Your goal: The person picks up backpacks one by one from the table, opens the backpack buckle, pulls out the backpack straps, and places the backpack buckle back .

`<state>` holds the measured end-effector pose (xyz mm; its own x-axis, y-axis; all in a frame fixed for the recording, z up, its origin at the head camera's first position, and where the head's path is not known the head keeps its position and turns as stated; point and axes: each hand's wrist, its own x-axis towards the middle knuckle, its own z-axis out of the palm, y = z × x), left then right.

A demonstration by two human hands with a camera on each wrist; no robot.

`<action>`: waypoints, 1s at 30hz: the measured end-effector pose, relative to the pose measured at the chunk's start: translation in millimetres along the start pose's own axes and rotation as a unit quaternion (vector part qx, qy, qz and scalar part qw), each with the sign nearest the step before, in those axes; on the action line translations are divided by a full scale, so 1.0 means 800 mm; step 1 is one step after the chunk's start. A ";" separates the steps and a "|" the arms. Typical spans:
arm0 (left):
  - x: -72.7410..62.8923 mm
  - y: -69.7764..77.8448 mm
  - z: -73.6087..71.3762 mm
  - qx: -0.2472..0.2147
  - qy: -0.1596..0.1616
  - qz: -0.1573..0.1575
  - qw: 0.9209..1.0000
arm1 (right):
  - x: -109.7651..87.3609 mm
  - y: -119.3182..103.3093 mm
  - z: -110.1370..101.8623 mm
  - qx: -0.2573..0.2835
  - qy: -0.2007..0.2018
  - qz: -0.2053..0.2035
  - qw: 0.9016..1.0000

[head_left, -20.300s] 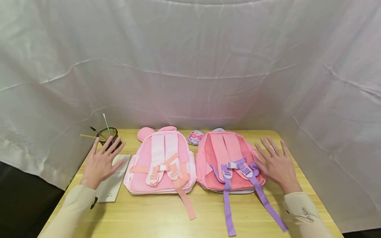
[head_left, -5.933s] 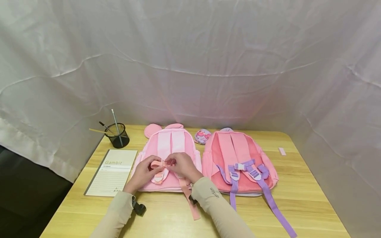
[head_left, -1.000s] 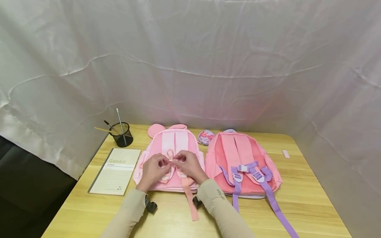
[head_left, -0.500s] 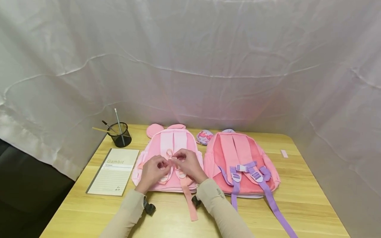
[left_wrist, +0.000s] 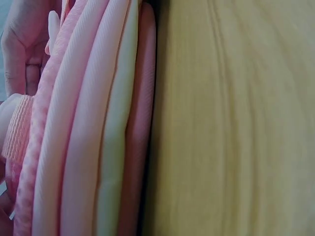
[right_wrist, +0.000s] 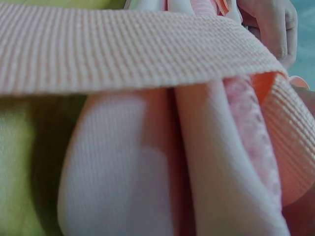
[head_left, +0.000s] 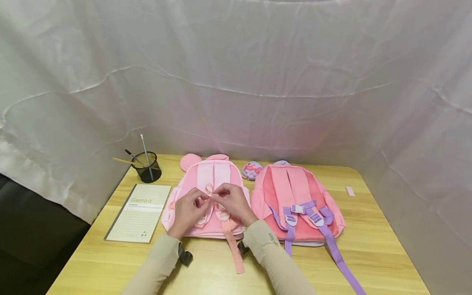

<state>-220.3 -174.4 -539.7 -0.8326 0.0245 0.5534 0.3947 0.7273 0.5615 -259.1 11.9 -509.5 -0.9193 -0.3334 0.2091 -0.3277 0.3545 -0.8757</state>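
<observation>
The light pink backpack (head_left: pixel 191 180) lies with its shoulder straps facing up. Over its middle, the left hand (head_left: pixel 189 211) and right hand (head_left: pixel 234 203) meet at the fingertips, pinching a peach webbing strap (head_left: pixel 209 189) whose small loop stands up between them. The buckle there is hidden by the fingers. One long peach strap end (head_left: pixel 234 252) hangs over the pack's front edge onto the table; it crosses close before the right wrist camera as a ribbed band (right_wrist: pixel 123 49). In the left wrist view, the pack's layered side (left_wrist: pixel 83 118) hides much of the hand.
A coral backpack (head_left: pixel 306 184) with purple straps (head_left: pixel 341 262) lies to the right. On the left are a notebook (head_left: pixel 138 213) and a black mesh pen cup (head_left: pixel 150 174). A small round pouch (head_left: pixel 252 170) and a pale pink piece (head_left: pixel 350 191) lie farther back. Grey curtains (head_left: pixel 236 82) surround the table.
Both hands, spread apart at first, came together over the light pink backpack. The strap loop, sideways earlier, now points upward. Over the last second the hands have barely moved.
</observation>
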 end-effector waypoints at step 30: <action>0.003 0.004 0.004 0.007 0.051 0.070 0.996 | 0.003 -0.018 -0.012 -0.003 0.015 -0.018 1.000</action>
<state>-222.2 -169.9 -538.0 -0.7258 0.0569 0.6855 0.4981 0.7308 0.4667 -258.9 14.3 -492.0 -0.9130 -0.3196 0.2536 -0.3619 0.3474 -0.8650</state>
